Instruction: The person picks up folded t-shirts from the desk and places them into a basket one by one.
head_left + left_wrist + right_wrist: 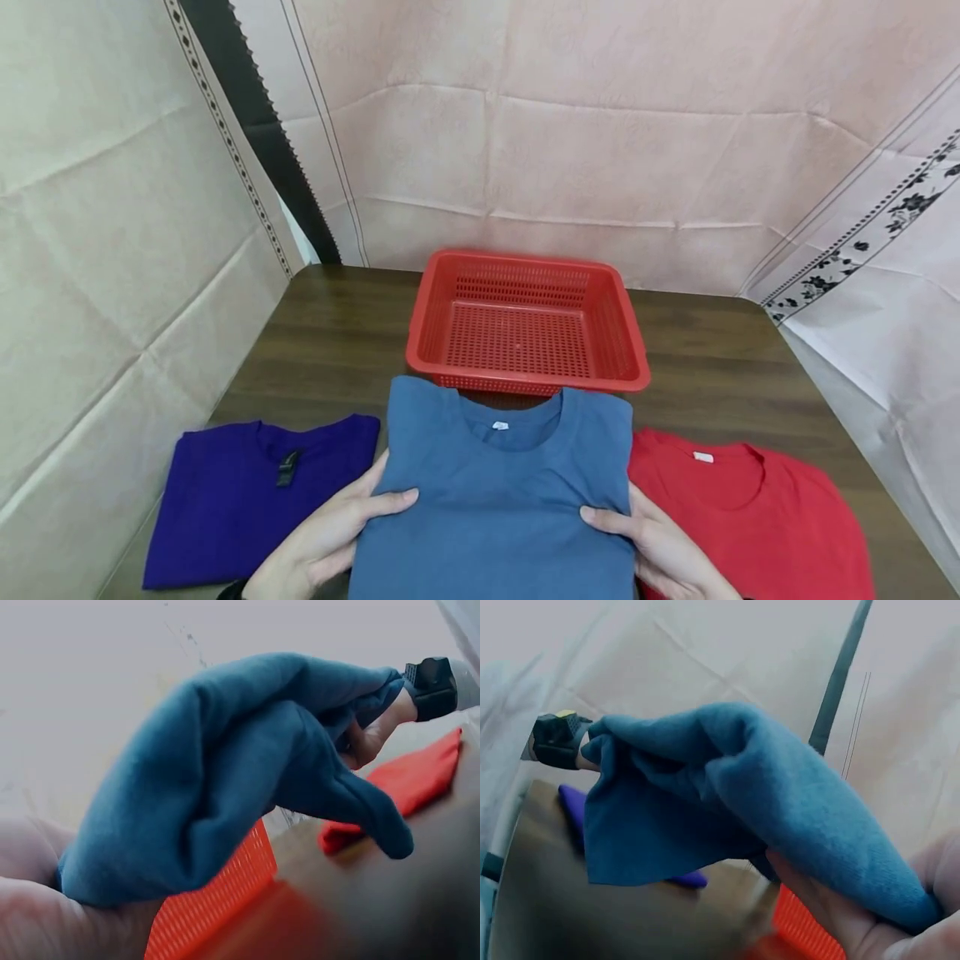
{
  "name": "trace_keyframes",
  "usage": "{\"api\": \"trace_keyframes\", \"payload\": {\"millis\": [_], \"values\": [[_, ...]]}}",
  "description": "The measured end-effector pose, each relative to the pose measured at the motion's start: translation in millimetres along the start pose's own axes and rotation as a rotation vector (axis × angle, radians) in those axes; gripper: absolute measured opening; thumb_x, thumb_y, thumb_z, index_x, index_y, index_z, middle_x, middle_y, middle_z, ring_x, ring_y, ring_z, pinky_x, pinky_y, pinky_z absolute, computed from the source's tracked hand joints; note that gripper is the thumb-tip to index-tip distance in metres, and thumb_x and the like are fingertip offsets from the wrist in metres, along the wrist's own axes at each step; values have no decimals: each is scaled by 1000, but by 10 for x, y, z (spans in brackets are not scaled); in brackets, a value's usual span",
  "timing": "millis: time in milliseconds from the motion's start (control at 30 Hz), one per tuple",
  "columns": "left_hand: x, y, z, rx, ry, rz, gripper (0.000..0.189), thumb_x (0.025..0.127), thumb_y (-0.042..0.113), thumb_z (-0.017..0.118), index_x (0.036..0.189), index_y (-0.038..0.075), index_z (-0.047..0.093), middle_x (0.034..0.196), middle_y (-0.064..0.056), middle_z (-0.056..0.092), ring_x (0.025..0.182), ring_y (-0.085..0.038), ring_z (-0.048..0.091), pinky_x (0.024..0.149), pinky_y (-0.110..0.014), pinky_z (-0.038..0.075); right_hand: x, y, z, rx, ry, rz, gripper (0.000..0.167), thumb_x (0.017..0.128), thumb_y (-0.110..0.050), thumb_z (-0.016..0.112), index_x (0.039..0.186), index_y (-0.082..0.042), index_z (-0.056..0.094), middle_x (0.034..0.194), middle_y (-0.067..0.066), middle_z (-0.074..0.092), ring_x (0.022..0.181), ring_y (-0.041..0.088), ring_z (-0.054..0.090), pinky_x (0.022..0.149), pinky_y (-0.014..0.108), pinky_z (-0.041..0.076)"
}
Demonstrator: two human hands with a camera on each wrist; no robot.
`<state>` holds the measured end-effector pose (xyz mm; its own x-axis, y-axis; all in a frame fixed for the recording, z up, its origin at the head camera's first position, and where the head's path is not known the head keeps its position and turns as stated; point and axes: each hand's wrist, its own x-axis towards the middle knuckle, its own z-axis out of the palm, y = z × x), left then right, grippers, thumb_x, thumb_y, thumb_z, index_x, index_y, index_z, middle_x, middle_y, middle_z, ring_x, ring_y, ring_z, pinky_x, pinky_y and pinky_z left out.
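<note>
A folded blue T-shirt (495, 508) is held up off the table between both hands, its neckline and small white label facing up. My left hand (330, 525) grips its left side, thumb on top and fingers underneath. On the other side my right hand (667, 537) pinches the shirt the same way. Both wrist views show the blue cloth (187, 780) sagging in folds, its lower edge (660, 840) hanging free. Under the shirt, the fingers are mostly hidden in the head view.
Behind the blue shirt stands a red plastic basket (636, 354) with nothing in it. A folded purple T-shirt (225, 500) lies at the left of the wooden table (330, 333), a folded red T-shirt (795, 517) at the right. Pale cloth sheets (600, 150) hang around the table.
</note>
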<state>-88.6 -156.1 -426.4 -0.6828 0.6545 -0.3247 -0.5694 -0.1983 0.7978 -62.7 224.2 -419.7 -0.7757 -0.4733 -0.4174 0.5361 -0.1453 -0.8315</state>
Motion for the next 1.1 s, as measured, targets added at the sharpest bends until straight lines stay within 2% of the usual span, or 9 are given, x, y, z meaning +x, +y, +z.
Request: {"api": "trace_keyframes", "payload": {"millis": [100, 233, 333, 367, 567, 600, 800, 967, 1100], "values": [[10, 160, 59, -9, -43, 25, 90, 107, 20, 53, 159, 37, -19, 169, -12, -9, 151, -36, 21, 116, -47, 34, -64, -180, 24, 6, 18, -13, 86, 106, -18, 54, 160, -17, -13, 163, 19, 8, 131, 24, 47, 109, 41, 45], [107, 437, 138, -39, -82, 53, 88, 106, 11, 52, 160, 42, -10, 169, -7, -1, 150, -29, 21, 115, -42, 34, -115, -457, 39, 10, 31, -45, 85, 105, -16, 54, 160, -17, -12, 163, 17, 5, 134, 22, 44, 109, 40, 44], [224, 681, 180, -61, -82, 52, 88, 105, 7, 52, 161, 41, -7, 169, -6, 2, 151, -29, 18, 117, -43, 32, -118, -686, 33, 13, 68, -69, 83, 104, -14, 55, 160, -17, -6, 162, 16, 8, 134, 23, 44, 109, 40, 45], [261, 763, 187, -57, -58, 40, 90, 105, 8, 54, 161, 41, -8, 169, -7, 2, 150, -29, 20, 116, -44, 35, -110, -762, 25, 16, 81, -76, 82, 104, -14, 56, 160, -18, -4, 161, 16, 10, 135, 24, 44, 109, 41, 45], [563, 1186, 164, -44, -64, 35, 83, 106, 5, 48, 162, 42, -1, 167, -8, 11, 142, -30, 35, 109, -46, 44, 16, -1128, -104, -1, 51, -145, 79, 105, -12, 53, 159, -17, -4, 156, 16, 14, 132, 25, 47, 106, 43, 47], [628, 1243, 156, -44, -98, 50, 81, 106, 2, 45, 162, 43, 1, 167, -8, 13, 142, -30, 35, 110, -45, 44, 45, -1174, -135, -11, 39, -157, 78, 105, -11, 52, 159, -16, -4, 155, 16, 15, 131, 25, 49, 105, 43, 48], [981, 1584, 171, 26, -131, 87, 81, 106, -2, 40, 161, 43, 1, 166, -5, 13, 142, -26, 32, 102, -38, 50, 227, -1473, -301, -21, 73, -197, 77, 104, -7, 53, 159, -17, 0, 150, 11, 27, 122, 20, 58, 99, 41, 53], [1252, 1894, 163, 56, -77, 101, 83, 107, 0, 42, 161, 45, -1, 167, -5, 12, 146, -29, 28, 112, -47, 41, 477, -1779, -425, -87, 123, -237, 81, 102, -5, 55, 161, -17, 0, 147, 8, 32, 116, 16, 60, 93, 36, 56], [1480, 2034, 92, 29, 12, 90, 85, 105, 0, 47, 161, 44, 1, 167, -5, 10, 147, -31, 25, 120, -52, 26, 728, -1948, -530, -123, 158, -221, 81, 104, -6, 53, 161, -21, -1, 150, 5, 27, 127, 20, 47, 98, 37, 52]]}}
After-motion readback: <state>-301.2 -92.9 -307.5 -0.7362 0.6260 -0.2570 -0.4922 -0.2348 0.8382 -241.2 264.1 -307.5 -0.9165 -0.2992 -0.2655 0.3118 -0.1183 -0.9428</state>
